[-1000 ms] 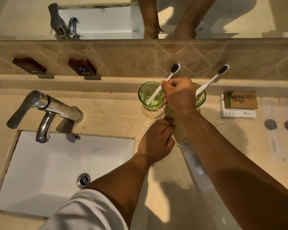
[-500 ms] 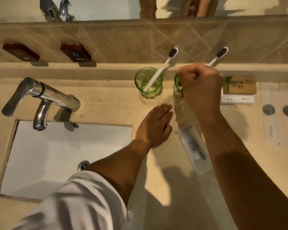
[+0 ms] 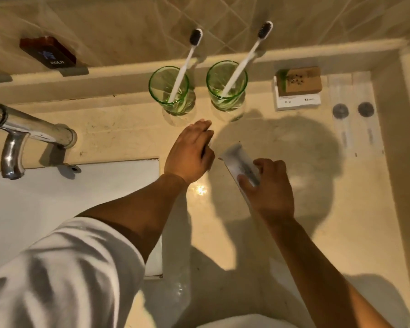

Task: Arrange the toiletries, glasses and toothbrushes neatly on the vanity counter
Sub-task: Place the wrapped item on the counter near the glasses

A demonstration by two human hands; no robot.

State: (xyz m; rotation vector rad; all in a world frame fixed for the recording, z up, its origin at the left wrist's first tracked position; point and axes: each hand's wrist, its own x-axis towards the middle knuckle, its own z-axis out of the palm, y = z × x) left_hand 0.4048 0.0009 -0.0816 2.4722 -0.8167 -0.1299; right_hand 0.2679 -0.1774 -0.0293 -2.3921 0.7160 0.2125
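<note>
Two green glasses stand side by side at the back of the counter, the left glass (image 3: 169, 89) and the right glass (image 3: 226, 84). A white toothbrush with dark bristles leans in each: one (image 3: 187, 60) in the left, another (image 3: 249, 53) in the right. My right hand (image 3: 269, 185) grips a white packet (image 3: 240, 163) lying on the counter; it looks blurred. Fingers straight, my left hand (image 3: 191, 151) rests flat on the counter in front of the glasses.
A brown soap box (image 3: 300, 80) sits on a white box (image 3: 296, 101) right of the glasses. Two flat white sachets (image 3: 355, 114) lie at the far right by the side wall. The tap (image 3: 21, 129) and white sink (image 3: 69, 192) are on the left.
My right hand has left the right glass and come down onto the white packet. The camera has tilted down and closer. My left hand stays flat on the counter.
</note>
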